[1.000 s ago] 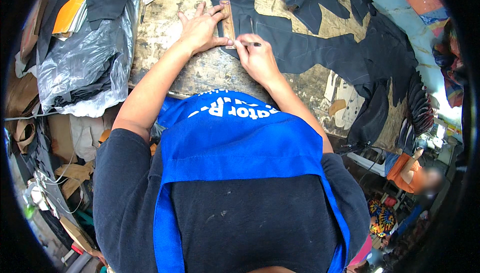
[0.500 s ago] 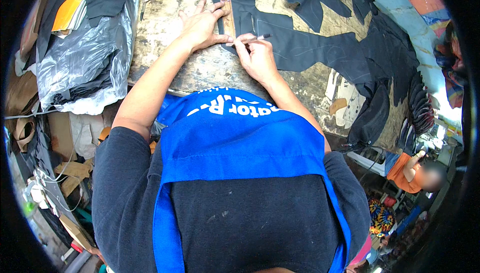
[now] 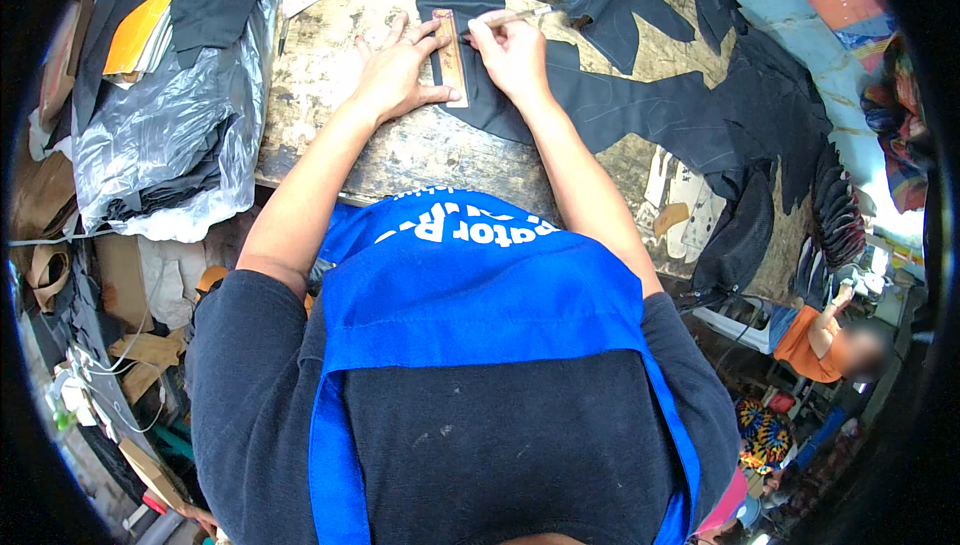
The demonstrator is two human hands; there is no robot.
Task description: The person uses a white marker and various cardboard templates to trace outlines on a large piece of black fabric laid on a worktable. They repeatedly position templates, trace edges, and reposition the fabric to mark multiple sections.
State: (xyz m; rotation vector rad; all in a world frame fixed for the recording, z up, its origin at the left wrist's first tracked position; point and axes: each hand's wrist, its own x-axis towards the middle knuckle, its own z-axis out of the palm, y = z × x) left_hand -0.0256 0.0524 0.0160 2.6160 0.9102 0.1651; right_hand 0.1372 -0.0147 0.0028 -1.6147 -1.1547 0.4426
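At the upper centre of the worktable [image 3: 330, 135], a brown rectangular strip [image 3: 453, 70] lies lengthwise away from the wearer on a black leather-like sheet [image 3: 640, 95], close to the sheet's left edge. The left hand [image 3: 395, 70] has its fingers spread: the thumb bears on the strip's near end, two fingertips touch its upper part, and the remaining fingers extend over bare wood. The right hand [image 3: 512, 55], just right of the strip, grips a slender pen [image 3: 525, 15] between thumb and fingers, its rear end pointing up and right; the writing tip cannot be made out.

Bare wood provides open room left of the left hand, as far as a clear plastic bag [image 3: 165, 145] of black pieces, and between that hand and the table's near edge, which borders the blue apron [image 3: 480, 295]. Right of the right hand, the sheet's irregular outline covers much of the surface, with wood showing through its gaps; pale flat templates [image 3: 690, 207] lie near the lower right edge.

Relative to half a second earlier, the right hand has moved from the strip's near end to beside its upper half, while the left thumb remains at the near end.
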